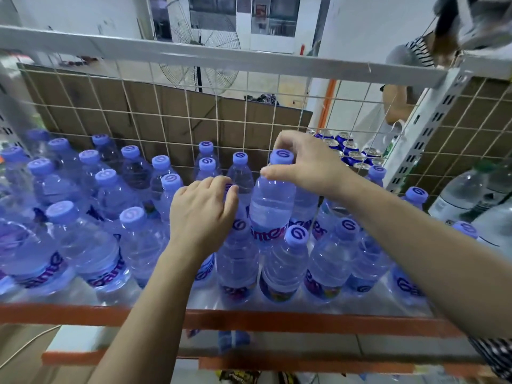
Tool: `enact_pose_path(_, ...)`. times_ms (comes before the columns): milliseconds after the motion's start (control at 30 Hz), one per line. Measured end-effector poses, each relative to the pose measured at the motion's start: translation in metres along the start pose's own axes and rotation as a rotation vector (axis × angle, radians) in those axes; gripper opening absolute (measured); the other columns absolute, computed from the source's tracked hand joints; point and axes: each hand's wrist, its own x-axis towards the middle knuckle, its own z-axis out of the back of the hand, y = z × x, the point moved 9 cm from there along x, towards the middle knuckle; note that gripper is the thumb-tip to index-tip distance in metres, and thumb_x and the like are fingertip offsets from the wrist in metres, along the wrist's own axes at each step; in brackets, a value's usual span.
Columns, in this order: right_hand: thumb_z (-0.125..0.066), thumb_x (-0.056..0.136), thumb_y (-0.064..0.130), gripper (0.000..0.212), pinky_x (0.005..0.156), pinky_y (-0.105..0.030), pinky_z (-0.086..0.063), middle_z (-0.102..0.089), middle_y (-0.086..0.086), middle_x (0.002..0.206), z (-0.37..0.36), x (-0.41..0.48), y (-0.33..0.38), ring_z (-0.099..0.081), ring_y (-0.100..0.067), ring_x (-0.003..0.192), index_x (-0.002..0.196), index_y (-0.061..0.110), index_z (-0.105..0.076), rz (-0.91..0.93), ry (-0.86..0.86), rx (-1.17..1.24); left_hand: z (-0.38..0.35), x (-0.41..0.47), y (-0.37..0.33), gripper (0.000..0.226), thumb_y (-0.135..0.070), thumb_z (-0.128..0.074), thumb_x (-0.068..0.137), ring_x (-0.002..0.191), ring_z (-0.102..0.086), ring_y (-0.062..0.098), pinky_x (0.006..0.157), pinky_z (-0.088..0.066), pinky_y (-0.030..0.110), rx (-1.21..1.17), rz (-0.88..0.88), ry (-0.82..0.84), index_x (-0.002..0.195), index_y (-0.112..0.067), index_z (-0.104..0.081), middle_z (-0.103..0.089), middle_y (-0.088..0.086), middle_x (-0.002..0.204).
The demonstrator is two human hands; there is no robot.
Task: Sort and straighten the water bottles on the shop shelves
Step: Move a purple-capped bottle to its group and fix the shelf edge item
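Note:
Several clear water bottles with purple caps and purple labels stand on the shelf (249, 318) with an orange front edge. My right hand (303, 162) grips the neck and cap of one upright bottle (273, 206) in the middle rows. My left hand (203, 210) lies over the top of a neighbouring bottle (238, 259) just left of it, fingers curled round its cap, which is mostly hidden. Bottles at the left (91, 245) stand in looser, uneven rows.
A white wire grid (194, 117) backed by brown cardboard closes the shelf's rear. Blue drink cans (349, 153) sit behind the grid at right. A perforated white upright (424, 131) and larger clear bottles (468, 195) stand at right. Another person in a striped top (415, 51) is beyond.

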Motion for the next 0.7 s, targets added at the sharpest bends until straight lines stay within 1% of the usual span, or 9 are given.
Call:
enact_pose_path(133,-0.078,0.078,0.041,0.042,0.056,-0.025,-0.032,-0.049,0.007,0.066,-0.026,-0.004,-0.005,-0.042,-0.007,0.059,0.090,0.008,-0.055,0.009,0.089,-0.076,0.002,0.002,0.000,0.063,-0.051,-0.017,0.091,0.103,-0.062,0.028,0.082,-0.041,0.038,-0.089,0.018,0.000,0.112,-0.017,-0.065,-0.068,0.002,0.112)
enact_pose_path(200,-0.077,0.079,0.042,0.043,0.059,-0.028,-0.034,-0.051,0.005,0.068,-0.034,-0.004,-0.008,-0.044,-0.011,0.064,0.092,0.007,-0.055,0.016,0.097,-0.087,0.015,0.000,-0.003,0.066,-0.054,-0.021,0.090,0.119,-0.056,0.027,0.094,-0.040,0.038,-0.230,0.017,-0.005,0.123,-0.014,-0.062,-0.060,0.004,0.130)
enact_pose_path(267,-0.077,0.079,0.042,0.043,0.062,-0.032,-0.037,-0.056,-0.001,0.073,-0.035,-0.004,-0.008,-0.047,-0.016,0.068,0.093,0.007,-0.056,0.027,0.104,-0.085,0.049,-0.019,-0.040,0.063,-0.053,-0.038,0.091,0.130,-0.047,0.026,0.108,-0.035,0.039,-0.375,-0.162,-0.093,0.133,-0.010,-0.056,-0.051,0.009,0.141)
enact_pose_path(333,-0.072,0.080,0.034,0.033,0.065,-0.033,-0.037,-0.057,0.000,0.073,-0.037,0.000,-0.008,-0.047,-0.018,0.071,0.090,0.009,-0.055,0.028,0.126,-0.069,0.069,-0.045,-0.096,0.058,-0.052,-0.052,0.087,0.128,-0.049,0.024,0.110,-0.033,0.043,-0.381,-0.425,-0.139,0.128,-0.012,-0.060,-0.056,0.007,0.134)
enact_pose_path(400,-0.074,0.081,0.030,0.028,0.062,-0.028,-0.035,-0.050,0.008,0.067,-0.039,0.002,-0.009,-0.044,-0.013,0.066,0.085,0.014,-0.053,0.016,0.146,-0.098,0.057,-0.059,-0.131,0.047,-0.051,-0.061,0.085,0.115,-0.057,0.026,0.103,-0.039,0.046,-0.270,-0.566,-0.113,0.115,-0.016,-0.068,-0.064,0.003,0.119)
enact_pose_path(467,-0.078,0.078,0.035,0.030,0.056,-0.020,-0.032,-0.048,0.012,0.066,-0.038,0.004,-0.007,-0.043,-0.006,0.062,0.084,0.017,-0.055,0.035,0.150,-0.186,0.038,-0.057,-0.133,0.038,-0.049,-0.062,0.086,0.099,-0.061,0.029,0.092,-0.043,0.044,-0.167,-0.560,-0.094,0.100,-0.015,-0.070,-0.066,0.002,0.101)
enact_pose_path(533,-0.075,0.078,0.030,0.024,0.054,-0.017,-0.030,-0.048,0.012,0.066,-0.039,0.004,-0.006,-0.045,-0.008,0.064,0.088,0.014,-0.061,0.073,0.194,-0.275,0.023,-0.052,-0.121,0.036,-0.049,-0.059,0.086,0.095,-0.061,0.029,0.087,-0.042,0.040,-0.102,-0.524,-0.043,0.093,-0.016,-0.069,-0.064,0.002,0.092)
enact_pose_path(600,-0.073,0.079,0.029,0.026,0.054,-0.020,-0.031,-0.047,0.011,0.066,-0.043,0.000,-0.008,-0.047,-0.012,0.068,0.095,0.012,-0.064,0.092,0.237,-0.326,0.016,-0.053,-0.113,0.032,-0.047,-0.059,0.084,0.097,-0.062,0.027,0.083,-0.039,0.038,-0.079,-0.521,-0.029,0.092,-0.017,-0.069,-0.063,0.001,0.091)
enact_pose_path(700,-0.072,0.080,0.037,0.031,0.055,-0.026,-0.033,-0.048,0.012,0.069,-0.043,-0.001,-0.011,-0.050,-0.015,0.073,0.099,0.014,-0.063,0.094,0.243,-0.346,0.014,-0.053,-0.112,0.025,-0.038,-0.060,0.082,0.091,-0.064,0.026,0.079,-0.041,0.036,-0.111,-0.520,-0.048,0.089,-0.016,-0.070,-0.063,0.002,0.089)
